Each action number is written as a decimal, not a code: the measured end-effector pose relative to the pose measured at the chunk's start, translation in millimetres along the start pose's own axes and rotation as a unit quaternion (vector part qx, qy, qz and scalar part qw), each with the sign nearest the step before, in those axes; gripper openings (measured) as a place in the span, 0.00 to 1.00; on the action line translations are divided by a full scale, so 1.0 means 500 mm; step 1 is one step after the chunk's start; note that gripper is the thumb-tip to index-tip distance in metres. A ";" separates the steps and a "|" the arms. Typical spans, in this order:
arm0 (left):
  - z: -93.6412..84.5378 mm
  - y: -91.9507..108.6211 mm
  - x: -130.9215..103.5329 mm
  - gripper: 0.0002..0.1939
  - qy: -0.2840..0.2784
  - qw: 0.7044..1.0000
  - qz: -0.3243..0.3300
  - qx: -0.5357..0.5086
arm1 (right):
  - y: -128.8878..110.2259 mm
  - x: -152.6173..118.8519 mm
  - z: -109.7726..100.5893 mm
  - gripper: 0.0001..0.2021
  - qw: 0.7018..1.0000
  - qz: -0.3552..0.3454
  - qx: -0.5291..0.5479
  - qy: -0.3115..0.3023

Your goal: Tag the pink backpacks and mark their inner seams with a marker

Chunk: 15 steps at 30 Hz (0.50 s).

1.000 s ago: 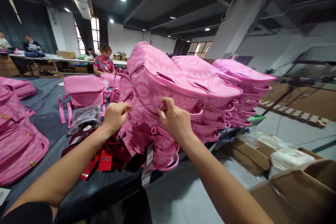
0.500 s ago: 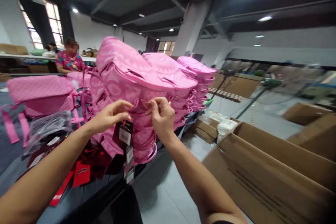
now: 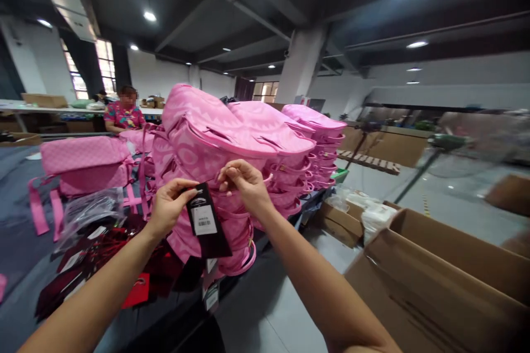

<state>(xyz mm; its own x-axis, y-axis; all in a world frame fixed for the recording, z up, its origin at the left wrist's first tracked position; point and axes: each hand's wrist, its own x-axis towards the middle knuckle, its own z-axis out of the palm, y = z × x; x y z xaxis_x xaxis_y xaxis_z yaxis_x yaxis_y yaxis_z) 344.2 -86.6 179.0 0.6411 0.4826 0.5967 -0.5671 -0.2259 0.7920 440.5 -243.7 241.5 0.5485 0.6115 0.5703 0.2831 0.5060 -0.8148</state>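
My left hand pinches the top edge of a black hang tag with a white barcode label. Just to its right, the fingers of my right hand are closed in a pinch; what lies between them is too small to make out. Both hands are in front of a tall stack of pink patterned backpacks. Below the held tag hang more tags with white labels. A heap of dark and red tags lies on the dark-covered table by my left forearm.
Another pink bag lies on the table at left, beside clear plastic wrapping. Further pink stacks stand behind. Open cardboard boxes are on the floor at right. A co-worker is at the far left.
My left hand has taken hold of the black tag, which now faces me. My right hand has shifted slightly left, still pinched. The view has tilted up and turned left a little.
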 end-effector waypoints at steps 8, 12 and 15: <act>-0.002 0.008 0.004 0.07 0.002 0.867 0.358 0.346 | -0.033 -0.001 -0.013 0.12 0.973 0.025 -0.175 -0.152; 0.013 0.030 0.011 0.07 -0.025 0.931 0.265 0.250 | -0.044 -0.001 -0.013 0.12 0.956 0.016 -0.247 -0.158; 0.031 0.032 0.025 0.09 -0.045 0.992 0.109 0.048 | -0.051 0.002 -0.015 0.13 0.944 0.018 -0.283 -0.170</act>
<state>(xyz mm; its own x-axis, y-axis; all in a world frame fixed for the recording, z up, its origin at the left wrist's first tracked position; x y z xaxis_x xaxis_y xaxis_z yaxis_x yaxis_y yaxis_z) 351.0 -97.4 201.4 0.5550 0.3376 0.7603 -0.6474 -0.3986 0.6496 440.0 -260.6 262.0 0.3078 0.8308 0.4637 0.6969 0.1349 -0.7044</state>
